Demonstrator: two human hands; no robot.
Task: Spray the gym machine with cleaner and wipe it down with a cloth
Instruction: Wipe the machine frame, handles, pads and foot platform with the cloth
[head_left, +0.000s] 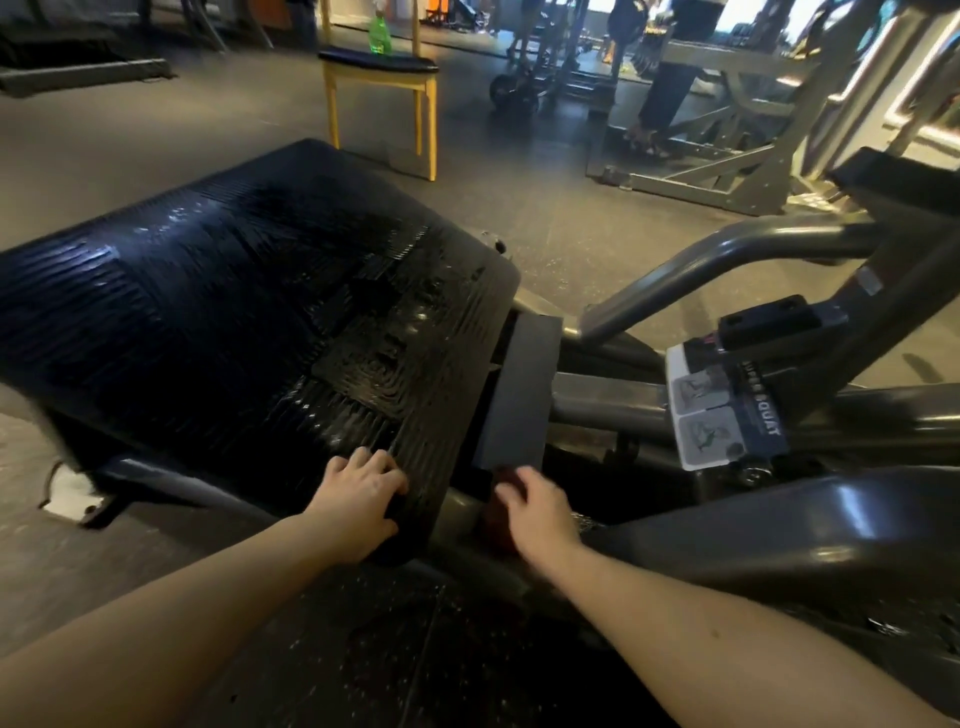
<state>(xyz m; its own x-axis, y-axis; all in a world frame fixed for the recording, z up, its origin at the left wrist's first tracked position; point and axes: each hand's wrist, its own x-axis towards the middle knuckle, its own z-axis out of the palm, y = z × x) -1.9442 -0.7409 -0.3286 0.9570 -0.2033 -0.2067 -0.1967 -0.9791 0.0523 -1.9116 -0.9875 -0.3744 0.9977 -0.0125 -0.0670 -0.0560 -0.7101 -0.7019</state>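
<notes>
Now I am in the wiping step, I judge: the ribbed black plate (249, 312) glistens wet in patches, so spraying looks done. My left grip (358, 499) clamps the plate's near edge at 6 o'clock, fingers on top, thumb round the rim. My right grip (535, 506), at the plate's 4 o'clock, is curled on a dark red cloth (496, 522), soft and bunched, low beside the smooth grey tube frame (727, 249). The green bottle (381, 34) stands well apart at 12 o'clock on a yellow chair (379, 65). Next the cloth should run along the ridges, pressed into the grooves.
</notes>
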